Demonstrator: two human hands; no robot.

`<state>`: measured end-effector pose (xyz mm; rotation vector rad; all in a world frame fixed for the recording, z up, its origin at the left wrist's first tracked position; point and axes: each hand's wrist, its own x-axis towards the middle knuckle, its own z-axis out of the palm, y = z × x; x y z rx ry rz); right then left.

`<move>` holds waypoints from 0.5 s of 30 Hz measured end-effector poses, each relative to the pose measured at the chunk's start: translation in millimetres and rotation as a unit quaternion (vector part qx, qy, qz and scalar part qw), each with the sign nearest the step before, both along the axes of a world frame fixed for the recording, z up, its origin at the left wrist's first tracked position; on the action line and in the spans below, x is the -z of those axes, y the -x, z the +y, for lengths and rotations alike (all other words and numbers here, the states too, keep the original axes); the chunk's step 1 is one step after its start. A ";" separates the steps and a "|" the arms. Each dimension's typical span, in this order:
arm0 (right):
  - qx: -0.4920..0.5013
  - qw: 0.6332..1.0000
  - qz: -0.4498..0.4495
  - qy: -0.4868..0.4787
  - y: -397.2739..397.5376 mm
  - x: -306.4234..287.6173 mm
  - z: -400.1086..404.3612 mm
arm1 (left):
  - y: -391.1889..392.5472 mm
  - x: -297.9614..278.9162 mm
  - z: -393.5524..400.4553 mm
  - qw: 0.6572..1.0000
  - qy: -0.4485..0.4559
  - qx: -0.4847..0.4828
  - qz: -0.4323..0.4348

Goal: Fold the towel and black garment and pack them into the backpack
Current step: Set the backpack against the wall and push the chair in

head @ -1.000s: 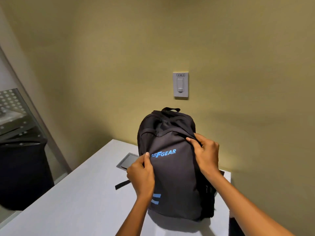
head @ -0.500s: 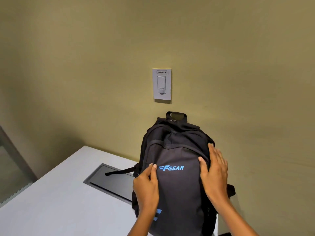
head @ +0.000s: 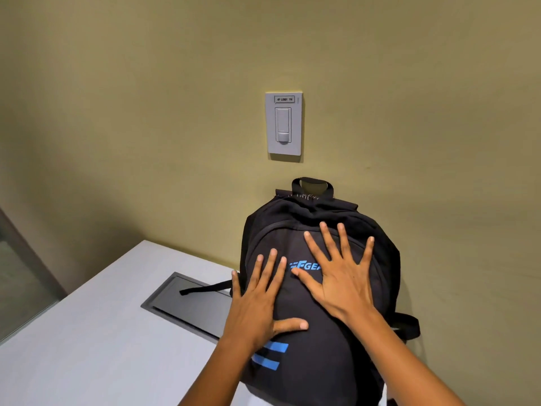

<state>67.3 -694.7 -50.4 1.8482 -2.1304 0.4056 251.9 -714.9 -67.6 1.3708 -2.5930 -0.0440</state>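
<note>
The black backpack (head: 319,288) stands upright at the table's (head: 87,347) far right edge against the wall. Left hand (head: 260,303) and right hand (head: 342,279) press flat on its front, fingers (head: 325,238) spread apart, gripping nothing.

Left hand (head: 257,303): palm down, fingers spread, pointing up and away, thumb stretched out toward right side. Right hand (head: 341,276): palm down, all five fingers fanned wide, set higher and farther forward than left. Both pressed flat, nothing clasped. Bare forearms enter from lower edge, left steep, right slanting in from lower right.
</note>
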 end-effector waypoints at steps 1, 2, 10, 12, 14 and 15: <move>0.009 1.000 -0.009 -0.005 1.8 0.5 -4.3 | 3.3 -0.6 -5.2 1.000 -0.015 -0.008 -0.004; 0.015 1.000 -0.016 -0.009 3.3 1.7 -8.7 | 5.5 -0.9 -10.3 1.000 -0.028 -0.015 -0.002; 0.016 0.999 -0.029 -0.037 4.4 0.8 -24.4 | 9.8 3.9 -28.6 0.996 -0.083 -0.028 0.014; 0.013 0.999 -0.027 -0.040 4.6 -0.1 -22.4 | 9.6 4.2 -26.3 0.996 -0.080 -0.033 0.015; 0.012 0.999 -0.027 -0.027 3.2 2.6 -19.9 | 9.8 6.3 -22.5 0.997 -0.073 -0.038 0.006; 0.012 0.999 -0.029 -0.014 1.6 3.7 -16.5 | 9.8 7.0 -19.2 0.997 -0.070 -0.039 0.003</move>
